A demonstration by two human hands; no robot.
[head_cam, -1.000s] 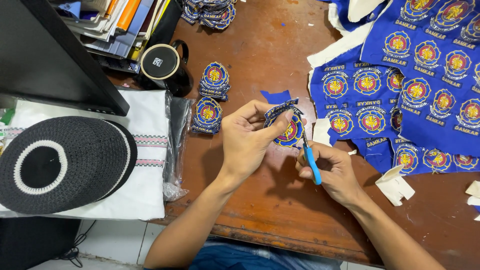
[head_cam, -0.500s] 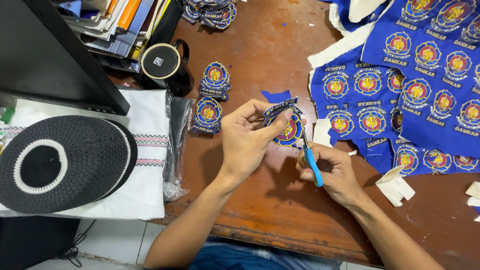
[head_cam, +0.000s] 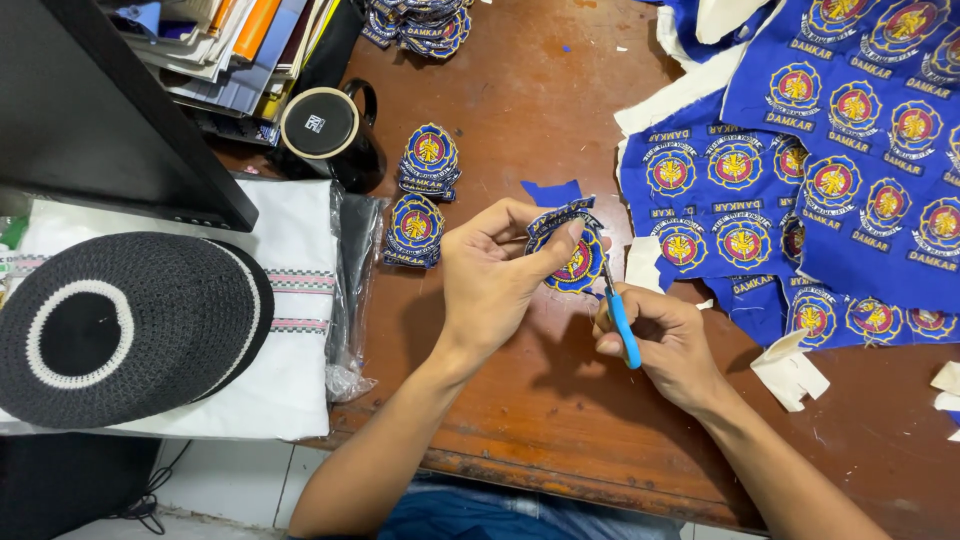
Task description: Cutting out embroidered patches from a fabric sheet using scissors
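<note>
Fingers first: your left hand [head_cam: 495, 275] has thumb and fingertips pinched on a round blue embroidered patch [head_cam: 572, 258], holding it up just above the wooden desk [head_cam: 520, 90]. Your right hand [head_cam: 660, 340] is closed around small blue-handled scissors [head_cam: 618, 318], blade tip right at the patch's lower right edge. Can't tell if the blades are open or closed, too small.

Everything else, going by the patch: just behind it there's a loose blue fabric scrap [head_cam: 552, 191]. Off to its left sit two little stacks of finished patches [head_cam: 422, 195], and further left past those a black mug [head_cam: 330, 130]. To the right of the patch is the big blue cloth sheet of uncut patches [head_cam: 850, 160], with white backing offcuts [head_cam: 790, 370] near its lower edge. Way off left there's a black and white knitted cap [head_cam: 120, 325] lying on folded white cloth [head_cam: 290, 330].
</note>
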